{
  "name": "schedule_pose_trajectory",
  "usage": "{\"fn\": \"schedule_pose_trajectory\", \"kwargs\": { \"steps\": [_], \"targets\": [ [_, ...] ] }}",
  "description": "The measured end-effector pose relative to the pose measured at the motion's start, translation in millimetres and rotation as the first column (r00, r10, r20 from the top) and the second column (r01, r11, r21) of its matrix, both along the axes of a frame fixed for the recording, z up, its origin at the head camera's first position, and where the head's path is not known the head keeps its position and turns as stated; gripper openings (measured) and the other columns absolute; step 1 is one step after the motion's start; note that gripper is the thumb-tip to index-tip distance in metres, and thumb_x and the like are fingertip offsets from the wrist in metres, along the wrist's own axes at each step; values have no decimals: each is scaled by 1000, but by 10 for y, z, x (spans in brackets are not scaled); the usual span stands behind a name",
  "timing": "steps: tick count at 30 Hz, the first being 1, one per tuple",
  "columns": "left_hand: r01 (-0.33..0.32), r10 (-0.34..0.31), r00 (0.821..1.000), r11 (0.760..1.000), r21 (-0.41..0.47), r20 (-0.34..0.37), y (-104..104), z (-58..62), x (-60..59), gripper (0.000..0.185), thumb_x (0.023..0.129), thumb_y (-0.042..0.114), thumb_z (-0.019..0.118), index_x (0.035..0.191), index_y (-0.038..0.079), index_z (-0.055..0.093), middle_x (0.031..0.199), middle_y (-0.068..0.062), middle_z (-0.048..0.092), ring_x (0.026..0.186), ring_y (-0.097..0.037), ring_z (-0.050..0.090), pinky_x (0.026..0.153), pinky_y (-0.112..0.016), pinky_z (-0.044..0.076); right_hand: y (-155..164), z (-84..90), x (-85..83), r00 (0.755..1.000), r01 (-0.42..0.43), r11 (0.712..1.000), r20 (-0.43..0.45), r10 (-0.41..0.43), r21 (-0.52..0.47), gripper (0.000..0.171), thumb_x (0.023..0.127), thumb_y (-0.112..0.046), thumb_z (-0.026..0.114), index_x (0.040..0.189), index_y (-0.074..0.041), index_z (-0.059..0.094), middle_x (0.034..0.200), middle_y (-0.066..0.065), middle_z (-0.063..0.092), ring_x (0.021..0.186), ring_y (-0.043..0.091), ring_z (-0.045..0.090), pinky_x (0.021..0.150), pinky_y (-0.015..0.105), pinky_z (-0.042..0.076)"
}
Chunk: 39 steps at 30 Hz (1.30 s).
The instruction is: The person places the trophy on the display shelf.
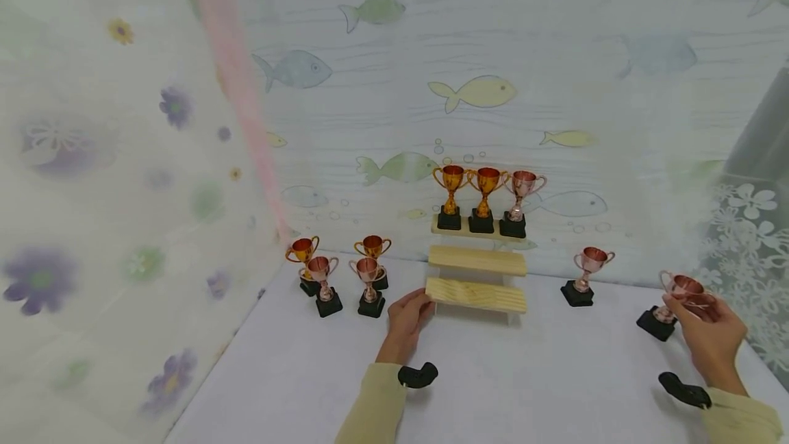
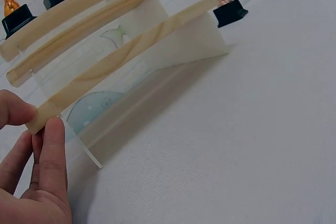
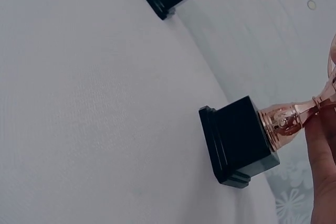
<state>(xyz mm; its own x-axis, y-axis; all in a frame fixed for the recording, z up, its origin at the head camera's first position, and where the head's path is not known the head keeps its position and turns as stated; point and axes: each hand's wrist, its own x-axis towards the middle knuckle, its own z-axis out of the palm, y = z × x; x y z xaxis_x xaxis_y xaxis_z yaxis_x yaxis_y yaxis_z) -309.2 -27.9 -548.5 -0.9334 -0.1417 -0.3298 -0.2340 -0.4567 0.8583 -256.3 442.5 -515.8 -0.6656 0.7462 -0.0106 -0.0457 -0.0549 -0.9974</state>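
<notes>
My left hand pinches the left end of the lowest wooden step of a three-tier stand with clear side panels. In the left wrist view, the thumb lies on one face and the fingers under the other. At the far right my right hand grips a rose-gold trophy cup by its upper part. Its black base sits close over the white cloth, slightly tilted. On the top step stand two gold trophies and a rose-gold trophy. The middle step carries nothing.
Left of the stand are two gold trophies behind two rose-gold trophies. Another rose-gold trophy stands between the stand and my right hand. A fish-print curtain hangs behind the white-covered table; a flowered curtain borders the left.
</notes>
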Motion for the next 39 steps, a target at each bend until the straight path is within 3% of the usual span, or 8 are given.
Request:
{"fn": "schedule_pose_trajectory", "kwargs": {
  "steps": [5, 10, 15, 22, 31, 39],
  "targets": [
    [1, -1, 1000, 1000, -1, 3, -2, -1, -11, 36, 92, 2, 68, 127, -6, 65, 123, -22, 67, 101, -19, 68, 92, -31, 59, -2, 13, 48, 1000, -2, 992, 22, 0, 122, 32, 84, -3, 79, 98, -26, 60, 82, -22, 58, 75, -8, 56, 58, 1, 45],
    [-2, 2, 1000, 1000, 6, 11, -2, 0, -24, 37, 92, 2, 69, 128, -6, 65, 124, -22, 67, 102, -20, 68, 91, -30, 59, -14, 23, 95, 999, -22, 960, 36, 12, 279, 34, 84, -3, 78, 99, -28, 60, 85, -25, 57, 78, -12, 55, 65, -1, 44],
    [1, -1, 1000, 1000, 12, 12, 2, 7, -23, 37, 92, 1, 68, 128, -6, 65, 124, -22, 67, 101, -20, 68, 90, -30, 59, -42, 59, 164, 997, -47, 927, 68, 23, 373, 39, 87, -4, 76, 110, -31, 60, 90, -26, 53, 80, -13, 52, 71, -2, 40],
    [2, -2, 1000, 1000, 6, 23, -4, 42, -3, 37, 94, 3, 67, 129, -5, 64, 125, -21, 66, 104, -21, 67, 94, -31, 58, -111, 132, 260, 996, -78, 895, 72, 52, 440, 43, 85, 0, 76, 114, -27, 60, 92, -25, 53, 83, -13, 52, 72, -2, 41],
    [10, -10, 1000, 1000, 4, 25, -5, 30, -13, 37, 94, 4, 67, 130, -5, 64, 127, -22, 65, 107, -22, 67, 95, -32, 57, -211, 184, 351, 995, -92, 841, 68, 66, 532, 54, 83, 7, 76, 132, -11, 60, 95, -24, 52, 86, -13, 51, 74, -3, 41],
    [-19, 18, 1000, 1000, 13, 14, -1, 11, -21, 36, 92, 1, 68, 127, -6, 65, 125, -23, 66, 101, -20, 68, 89, -29, 60, -323, 243, 427, 979, -149, 802, -30, 204, 579, 53, 80, 13, 77, 126, -10, 65, 95, -26, 60, 86, -11, 58, 76, -1, 45]
  ]
}}
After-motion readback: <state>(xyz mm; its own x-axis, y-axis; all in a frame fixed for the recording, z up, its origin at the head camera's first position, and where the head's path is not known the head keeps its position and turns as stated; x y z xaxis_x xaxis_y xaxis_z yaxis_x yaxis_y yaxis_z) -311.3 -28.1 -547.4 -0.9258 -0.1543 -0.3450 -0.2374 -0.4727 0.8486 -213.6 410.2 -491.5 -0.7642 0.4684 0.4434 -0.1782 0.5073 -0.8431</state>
